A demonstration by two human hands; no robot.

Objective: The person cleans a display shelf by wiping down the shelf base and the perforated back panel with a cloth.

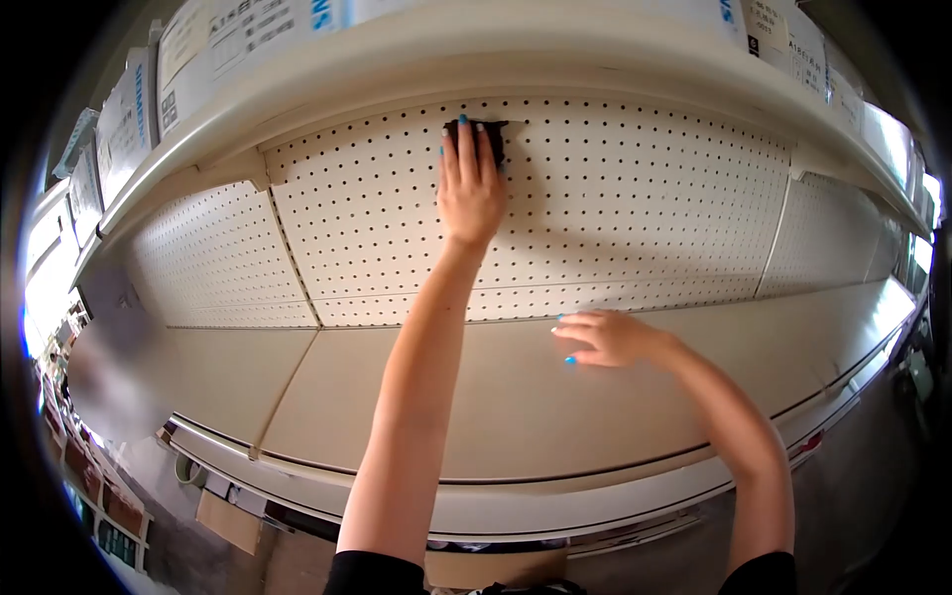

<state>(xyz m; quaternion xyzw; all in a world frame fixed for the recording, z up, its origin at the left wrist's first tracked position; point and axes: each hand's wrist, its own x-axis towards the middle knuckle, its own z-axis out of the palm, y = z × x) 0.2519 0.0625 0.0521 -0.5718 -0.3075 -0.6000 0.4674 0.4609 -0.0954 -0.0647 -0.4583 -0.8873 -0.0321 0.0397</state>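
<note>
My left hand (471, 193) reaches up and presses a black cloth (494, 139) flat against the upper part of the white perforated back panel (635, 188). Its fingers lie extended over the cloth, which sticks out to the right of them. Lower down, my right hand (613, 338) hovers over or rests lightly on the bare shelf surface (555, 407); contact is hard to tell. Its fingers are apart, point left and hold nothing.
An upper shelf (555, 50) overhangs the panel, with white labelled boxes (243, 45) on it. A seam (290, 248) divides the panel at left. Below the lower shelf stands a cardboard box (230, 521). A blurred patch covers something at far left.
</note>
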